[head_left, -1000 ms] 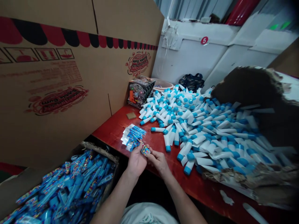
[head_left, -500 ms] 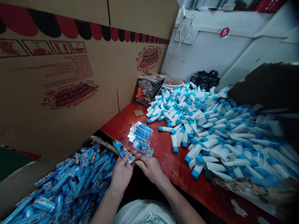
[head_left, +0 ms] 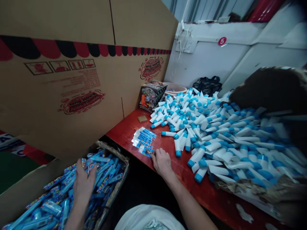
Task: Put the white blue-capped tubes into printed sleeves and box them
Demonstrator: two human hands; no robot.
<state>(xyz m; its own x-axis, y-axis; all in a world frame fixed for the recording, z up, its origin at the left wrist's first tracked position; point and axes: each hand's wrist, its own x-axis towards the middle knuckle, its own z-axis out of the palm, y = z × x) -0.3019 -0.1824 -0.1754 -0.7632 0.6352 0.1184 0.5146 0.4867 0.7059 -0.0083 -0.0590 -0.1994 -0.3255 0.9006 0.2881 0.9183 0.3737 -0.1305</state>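
Observation:
My left hand is over the open carton at the lower left, fingers spread, above many blue printed packets. My right hand rests at the front edge of the red table. Its fingertips touch the near end of a fanned row of flat blue printed sleeves; whether they pinch one is hidden. To the right of the row lies a large heap of white tubes with blue caps.
A tall cardboard box stands along the left. Behind the heap are a printed toy box, a pink basin and a dark bag. A small brown card stack lies near the sleeves. Torn brown paper is at right.
My hands have moved apart. The left went down-left over the carton and no longer holds the blue packet; the right moved to the row of sleeves. The view has tilted slightly.

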